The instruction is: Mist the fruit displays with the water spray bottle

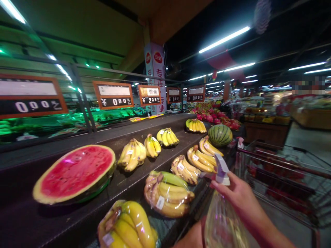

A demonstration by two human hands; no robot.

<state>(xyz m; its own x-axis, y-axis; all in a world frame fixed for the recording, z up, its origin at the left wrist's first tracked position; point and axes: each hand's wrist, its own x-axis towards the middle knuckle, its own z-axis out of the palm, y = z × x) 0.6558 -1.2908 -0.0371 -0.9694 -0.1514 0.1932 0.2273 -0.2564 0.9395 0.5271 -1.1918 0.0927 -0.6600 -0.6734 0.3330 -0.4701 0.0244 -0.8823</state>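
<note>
A clear spray bottle (219,220) with a pale grey and white trigger head (221,170) stands in front of me, low on the right. My right hand (232,187) is closed around its neck, just under the head, thumb and fingers at the collar. Lower down, my left hand (193,236) is against the bottle's side; its fingers are mostly hidden by the bottle and the frame edge. Nearest to the hands are wrapped bananas (169,196) with a white label. Another wrapped bunch of bananas (129,227) lies nearer, at the bottom.
A dark stepped shelf (85,213) carries several more banana bunches. A cut watermelon half (77,172) lies left, a whole watermelon (219,135) farther back, with dragon fruit (217,119) behind. Price signs (149,94) hang above. A shopping cart (281,172) stands to the right.
</note>
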